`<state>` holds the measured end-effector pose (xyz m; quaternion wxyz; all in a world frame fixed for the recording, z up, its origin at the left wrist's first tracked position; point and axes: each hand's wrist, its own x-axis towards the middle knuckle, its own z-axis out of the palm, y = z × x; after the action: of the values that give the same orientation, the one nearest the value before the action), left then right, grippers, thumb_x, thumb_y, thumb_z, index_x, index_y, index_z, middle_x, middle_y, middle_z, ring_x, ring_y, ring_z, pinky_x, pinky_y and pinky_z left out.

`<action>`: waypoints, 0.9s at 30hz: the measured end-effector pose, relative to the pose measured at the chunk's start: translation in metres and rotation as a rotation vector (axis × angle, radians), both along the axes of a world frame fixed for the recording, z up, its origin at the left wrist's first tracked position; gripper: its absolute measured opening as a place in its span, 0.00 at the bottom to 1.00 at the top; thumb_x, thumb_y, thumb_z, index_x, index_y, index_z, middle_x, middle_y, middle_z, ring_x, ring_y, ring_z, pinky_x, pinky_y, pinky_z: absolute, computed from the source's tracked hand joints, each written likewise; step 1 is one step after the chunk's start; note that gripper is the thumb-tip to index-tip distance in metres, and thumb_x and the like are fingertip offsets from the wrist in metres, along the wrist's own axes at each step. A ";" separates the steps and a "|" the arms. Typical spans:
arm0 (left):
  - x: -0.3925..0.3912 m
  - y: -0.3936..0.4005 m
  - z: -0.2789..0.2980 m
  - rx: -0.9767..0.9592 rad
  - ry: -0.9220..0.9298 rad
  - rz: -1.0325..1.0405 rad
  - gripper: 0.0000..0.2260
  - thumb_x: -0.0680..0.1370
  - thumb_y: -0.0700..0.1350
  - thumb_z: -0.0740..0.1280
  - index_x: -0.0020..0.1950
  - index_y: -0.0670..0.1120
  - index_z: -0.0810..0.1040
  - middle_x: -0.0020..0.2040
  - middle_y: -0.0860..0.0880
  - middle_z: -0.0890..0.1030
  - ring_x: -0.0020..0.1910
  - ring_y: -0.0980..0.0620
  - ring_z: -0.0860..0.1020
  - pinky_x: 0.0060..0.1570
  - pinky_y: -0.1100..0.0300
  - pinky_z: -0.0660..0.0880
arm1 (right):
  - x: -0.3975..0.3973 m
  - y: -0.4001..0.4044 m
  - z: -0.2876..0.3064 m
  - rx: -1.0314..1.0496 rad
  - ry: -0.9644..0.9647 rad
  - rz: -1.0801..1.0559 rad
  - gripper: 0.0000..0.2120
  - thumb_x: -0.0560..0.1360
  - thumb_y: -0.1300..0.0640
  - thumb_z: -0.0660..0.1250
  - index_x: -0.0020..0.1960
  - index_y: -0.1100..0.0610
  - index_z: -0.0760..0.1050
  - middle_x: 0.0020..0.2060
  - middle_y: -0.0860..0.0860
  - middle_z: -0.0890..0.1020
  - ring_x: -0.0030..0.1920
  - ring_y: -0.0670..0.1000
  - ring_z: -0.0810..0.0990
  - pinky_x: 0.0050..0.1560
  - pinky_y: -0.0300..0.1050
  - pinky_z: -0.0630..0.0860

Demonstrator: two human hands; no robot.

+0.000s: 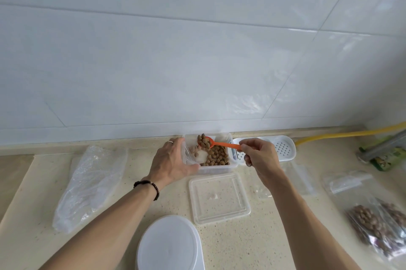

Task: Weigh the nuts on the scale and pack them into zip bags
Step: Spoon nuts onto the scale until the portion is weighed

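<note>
A clear plastic box (pixel 222 168) stands near the wall with brown nuts (pixel 217 155) in it. My right hand (pixel 258 155) pinches the handle of an orange spoon (pixel 222 143), whose bowl is heaped with nuts above the box. My left hand (pixel 171 161) grips the box's left side together with a clear zip bag (pixel 189 155) held open over it; a few nuts lie in the bag. The white scale (pixel 169 245) sits at the near edge, nothing on it.
The box's clear lid (pixel 218 197) lies in front of it. A crumpled plastic bag (pixel 92 184) is at the left. Filled zip bags of nuts (pixel 373 223) and empty zip bags (pixel 345 182) lie at the right. A white perforated tray (pixel 283 148) sits by the wall.
</note>
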<state>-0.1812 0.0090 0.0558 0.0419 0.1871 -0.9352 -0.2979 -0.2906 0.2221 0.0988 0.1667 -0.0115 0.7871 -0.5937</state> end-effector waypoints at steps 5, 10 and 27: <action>-0.009 0.009 0.007 0.120 0.086 0.018 0.38 0.66 0.62 0.74 0.69 0.48 0.64 0.64 0.49 0.71 0.60 0.51 0.71 0.55 0.57 0.73 | 0.018 -0.014 0.024 0.253 0.352 0.272 0.07 0.75 0.65 0.67 0.43 0.56 0.82 0.27 0.46 0.79 0.27 0.45 0.76 0.30 0.40 0.73; -0.007 0.010 0.004 0.160 0.145 -0.010 0.40 0.65 0.61 0.76 0.70 0.47 0.64 0.64 0.49 0.70 0.61 0.52 0.71 0.57 0.58 0.71 | 0.026 -0.012 0.033 0.272 0.563 0.352 0.06 0.75 0.65 0.68 0.45 0.57 0.83 0.29 0.36 0.78 0.34 0.37 0.78 0.36 0.27 0.69; 0.004 -0.006 -0.021 0.100 -0.123 -0.171 0.45 0.61 0.67 0.68 0.73 0.51 0.59 0.69 0.49 0.70 0.63 0.50 0.70 0.58 0.58 0.70 | -0.005 -0.003 -0.052 0.809 0.732 0.289 0.08 0.76 0.68 0.62 0.44 0.60 0.78 0.37 0.52 0.79 0.31 0.56 0.76 0.30 0.52 0.75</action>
<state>-0.1768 0.0025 0.0346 -0.0504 0.1266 -0.9325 -0.3345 -0.2958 0.2186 0.0469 -0.0466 -0.2597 0.9489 -0.1729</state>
